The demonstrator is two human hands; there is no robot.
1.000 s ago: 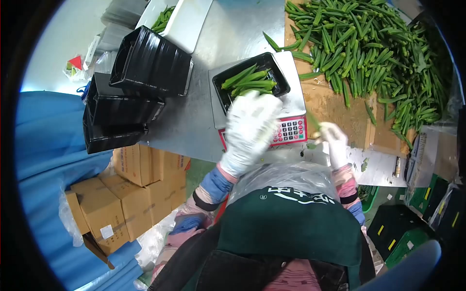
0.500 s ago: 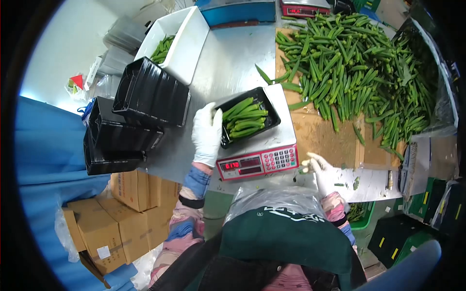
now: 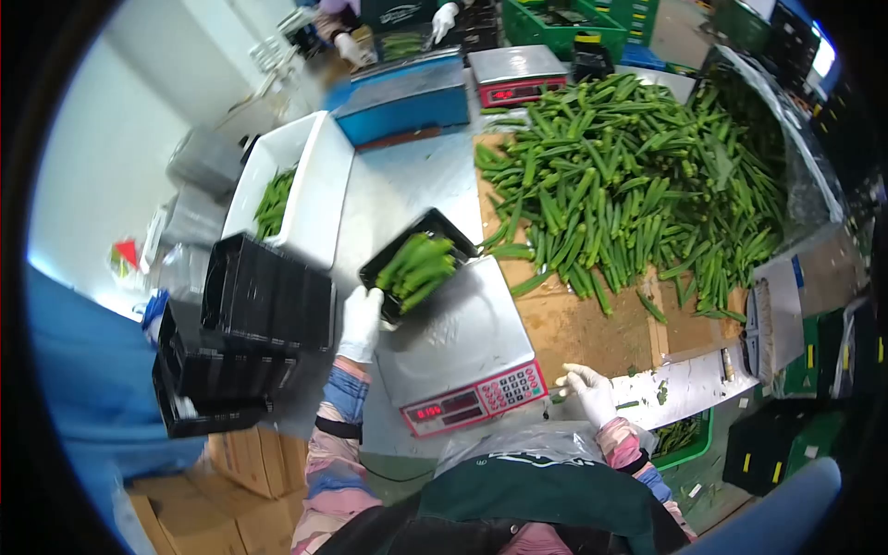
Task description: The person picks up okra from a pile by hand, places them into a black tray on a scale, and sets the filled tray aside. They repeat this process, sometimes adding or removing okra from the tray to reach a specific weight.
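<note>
In a white glove, my left hand [image 3: 360, 324] grips the left edge of a black tray [image 3: 444, 228] holding several green okra pods [image 3: 416, 270]. The tray is tilted over the far left part of the scale's metal plate [image 3: 462, 324]. Red digits glow on the scale's front panel [image 3: 476, 398]. My right hand [image 3: 588, 392], also gloved, is right of the panel, near the cardboard's front edge, its fingertips drawn together; anything between them is too small to make out. A large heap of okra [image 3: 629, 185] lies on the cardboard [image 3: 573, 338] beyond it.
Stacked black trays [image 3: 268, 291] stand at the left, below a white bin [image 3: 319, 194] with okra. A second scale [image 3: 518, 69] and a blue box [image 3: 407, 106] are at the far side. Beyond them show a co-worker's gloved hands [image 3: 444, 22]. A green crate [image 3: 689, 444] sits low right.
My left hand has lifted the okra tray and moved it toward the far left of the scale. The view has tilted up, bringing the co-worker's hands into sight.
</note>
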